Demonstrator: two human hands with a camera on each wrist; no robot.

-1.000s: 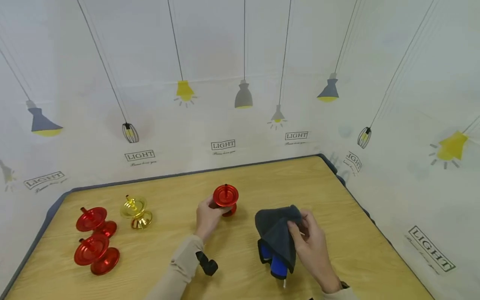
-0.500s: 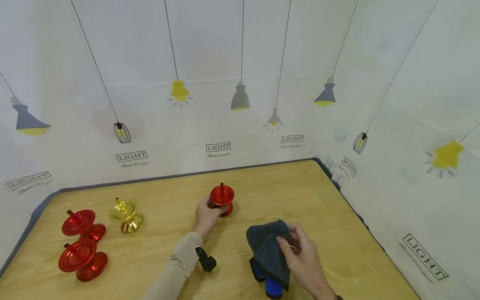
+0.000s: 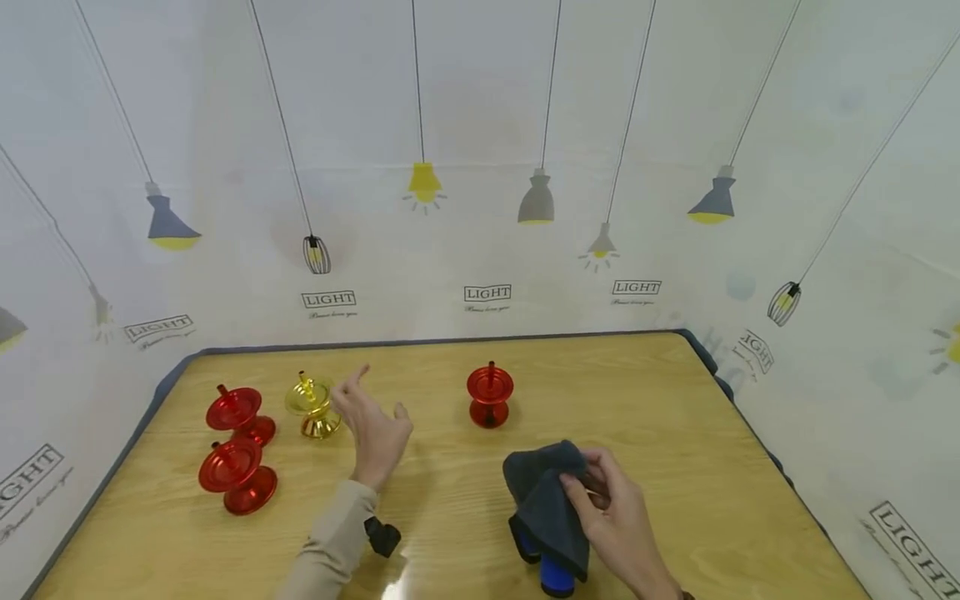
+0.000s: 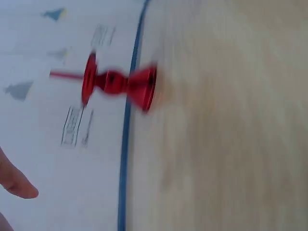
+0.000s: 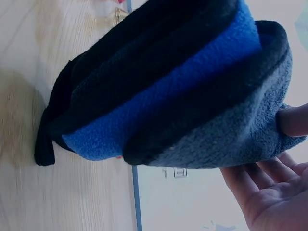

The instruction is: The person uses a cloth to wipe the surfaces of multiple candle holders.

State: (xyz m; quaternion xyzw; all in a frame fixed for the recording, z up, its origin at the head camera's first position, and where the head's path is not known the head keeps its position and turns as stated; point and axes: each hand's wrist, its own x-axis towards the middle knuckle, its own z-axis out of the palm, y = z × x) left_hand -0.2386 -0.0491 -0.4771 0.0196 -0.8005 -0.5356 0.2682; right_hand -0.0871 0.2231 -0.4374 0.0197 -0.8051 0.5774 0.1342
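My left hand [image 3: 377,432] is raised over the table with its fingers spread and nothing in them, right beside a gold candle holder [image 3: 320,425]. A red candle holder [image 3: 489,390] with a central spike stands upright at the middle back; the left wrist view shows this red candle holder [image 4: 114,83] side-on, apart from the fingers. In my right hand [image 3: 619,518], thumb and fingers pinch a cleaning cloth [image 3: 551,508], dark grey on one side and blue on the other. Its folds hang down in front of the palm, and the cloth [image 5: 207,130] fills much of the right wrist view.
Two more red candle holders [image 3: 234,408] [image 3: 250,490] stand close together at the left, beside the gold one. The wooden table [image 3: 720,492] ends at a dark blue edge along a white wall sheet [image 3: 450,242] printed with lamps.
My left hand has let go of the red candle holder, leaving it standing, and moved left to the gold one with fingers spread. The right hand keeps the cloth. The view has turned left.
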